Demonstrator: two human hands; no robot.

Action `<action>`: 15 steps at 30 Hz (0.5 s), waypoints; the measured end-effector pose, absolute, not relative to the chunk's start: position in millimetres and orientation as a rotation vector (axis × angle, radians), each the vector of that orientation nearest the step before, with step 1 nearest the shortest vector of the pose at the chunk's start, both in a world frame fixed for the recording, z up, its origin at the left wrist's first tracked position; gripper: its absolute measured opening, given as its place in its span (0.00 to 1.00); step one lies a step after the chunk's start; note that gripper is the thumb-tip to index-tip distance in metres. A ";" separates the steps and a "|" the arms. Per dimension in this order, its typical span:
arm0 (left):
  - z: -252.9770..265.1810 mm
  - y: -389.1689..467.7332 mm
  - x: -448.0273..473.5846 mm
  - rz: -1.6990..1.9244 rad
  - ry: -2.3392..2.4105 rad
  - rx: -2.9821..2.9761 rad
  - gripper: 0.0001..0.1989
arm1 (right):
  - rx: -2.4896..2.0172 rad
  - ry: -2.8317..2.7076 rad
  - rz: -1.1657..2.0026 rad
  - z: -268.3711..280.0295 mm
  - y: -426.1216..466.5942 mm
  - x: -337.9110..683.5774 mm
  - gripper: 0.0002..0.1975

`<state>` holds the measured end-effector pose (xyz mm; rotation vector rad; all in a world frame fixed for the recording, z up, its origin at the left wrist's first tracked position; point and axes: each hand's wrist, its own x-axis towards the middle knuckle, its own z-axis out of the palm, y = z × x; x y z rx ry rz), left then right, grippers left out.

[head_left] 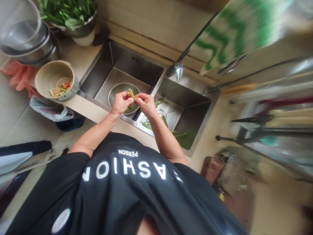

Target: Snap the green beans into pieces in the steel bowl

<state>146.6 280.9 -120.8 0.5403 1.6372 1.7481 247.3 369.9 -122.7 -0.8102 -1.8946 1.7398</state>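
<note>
My left hand [120,102] and my right hand [146,103] meet above a round metal bowl [117,88]. Between their closed fingertips is a short, light green vegetable piece [131,93]; it looks like a pod, but its exact kind is unclear. Both hands are pinched on it, the left from one side and the right from the other. Some green bits lie in the bowl, partly hidden by my hands. Beneath my right wrist, thin green stalks [146,124] lie in the right sink basin [174,109], partly covered by my forearm.
The bowl sits in the left sink basin [100,89]. A colander [41,76] with chopped red and green pieces stands left, near stacked metal bowls [36,54] and leafy greens [70,14]. A faucet [179,70] rises behind the sinks. A blurred dish rack [276,130] is at right.
</note>
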 end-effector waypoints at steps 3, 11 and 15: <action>-118.7 279.9 145.8 1.721 1.497 0.464 0.05 | -0.856 -1.579 2.168 -126.9 366.5 244.6 0.08; -115.5 276.2 142.9 1.609 1.343 0.319 0.08 | -0.863 -1.591 2.160 -134.3 365.5 243.7 0.13; -116.3 273.6 136.3 1.618 1.429 0.337 0.09 | -0.828 -1.976 1.593 -139.0 380.2 251.5 0.13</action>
